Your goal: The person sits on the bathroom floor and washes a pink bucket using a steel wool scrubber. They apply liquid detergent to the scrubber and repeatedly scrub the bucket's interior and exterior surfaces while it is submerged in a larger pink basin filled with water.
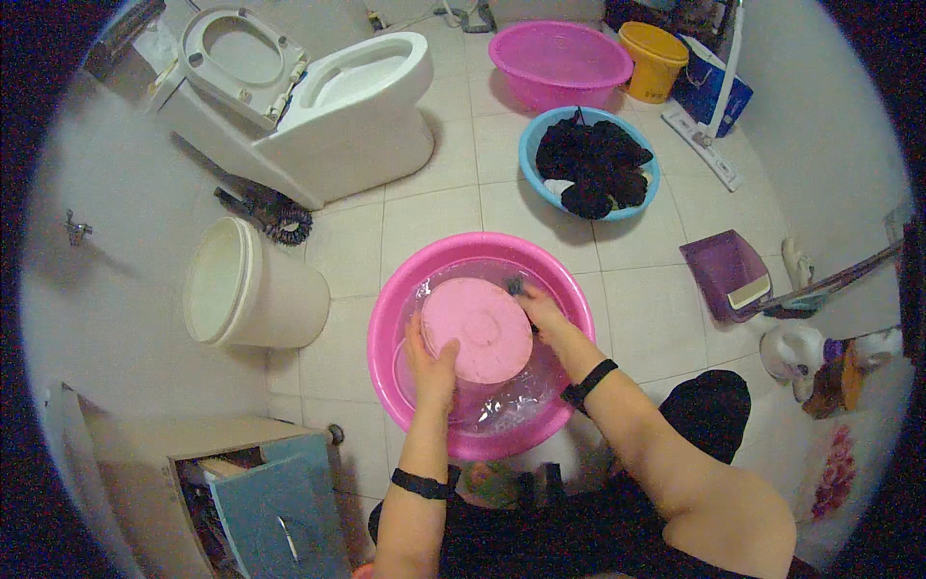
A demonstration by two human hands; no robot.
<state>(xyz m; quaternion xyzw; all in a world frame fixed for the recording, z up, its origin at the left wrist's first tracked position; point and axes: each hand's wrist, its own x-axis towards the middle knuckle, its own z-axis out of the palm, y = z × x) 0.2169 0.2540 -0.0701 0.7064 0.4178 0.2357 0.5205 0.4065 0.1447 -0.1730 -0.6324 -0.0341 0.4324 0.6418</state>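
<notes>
A pink plastic basin [391,289] holding water stands on the floor before me. In it sits a round pink plastic container [499,340], its flat, ringed bottom turned up towards me. My left hand [432,365] holds the container's near left side, thumb on the bottom and fingers along the wall. At the far right side of the container, my right hand [541,310] grips a small dark scrubber [515,284]; its exact kind is hard to make out. Water hides the container's lower part.
Beyond the basin, a blue basin [530,163] holds dark cloth, near another pink basin [564,93] and a yellow bucket [651,69]. A white bucket [289,304] lies tilted at left, below a toilet [362,145]. At right are a purple dustpan [712,271] and a flat mop [702,145].
</notes>
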